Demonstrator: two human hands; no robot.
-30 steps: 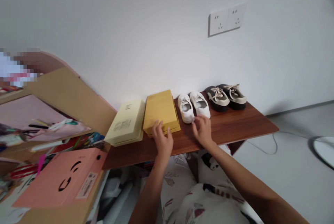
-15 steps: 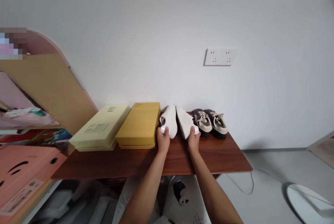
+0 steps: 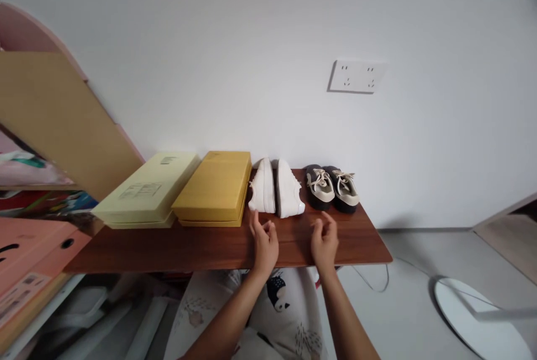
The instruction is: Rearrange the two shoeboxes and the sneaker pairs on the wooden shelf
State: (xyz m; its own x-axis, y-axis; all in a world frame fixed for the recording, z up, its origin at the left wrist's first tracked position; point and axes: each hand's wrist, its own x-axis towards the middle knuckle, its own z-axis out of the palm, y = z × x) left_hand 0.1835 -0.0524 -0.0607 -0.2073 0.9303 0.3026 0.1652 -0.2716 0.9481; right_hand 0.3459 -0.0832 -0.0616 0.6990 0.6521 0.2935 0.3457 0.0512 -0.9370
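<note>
A pair of white shoes lies on the dark wooden tabletop (image 3: 201,248), the left shoe (image 3: 263,187) and the right shoe (image 3: 289,192) tipped on their sides, soles facing each other. My left hand (image 3: 265,242) is just in front of the left white shoe, fingers loosely apart and holding nothing. To the right, my right hand (image 3: 324,241) hovers over the table edge, its fingers curved and apart, also without anything in it. A pair of black shoes (image 3: 320,187) with pale laces stands upright beyond it.
Left of the white shoes is a yellow shoebox (image 3: 215,186), with a pale-yellow shoebox (image 3: 146,191) beside it. A pink box (image 3: 33,259) is at the far left. Behind the table rises a white wall with a socket panel (image 3: 356,76). A round white base (image 3: 478,315) is on the floor.
Both hands have let go of the white shoes and drawn back toward me. The shoes have been tipped onto their sides, soles inward. The view has shifted slightly.
</note>
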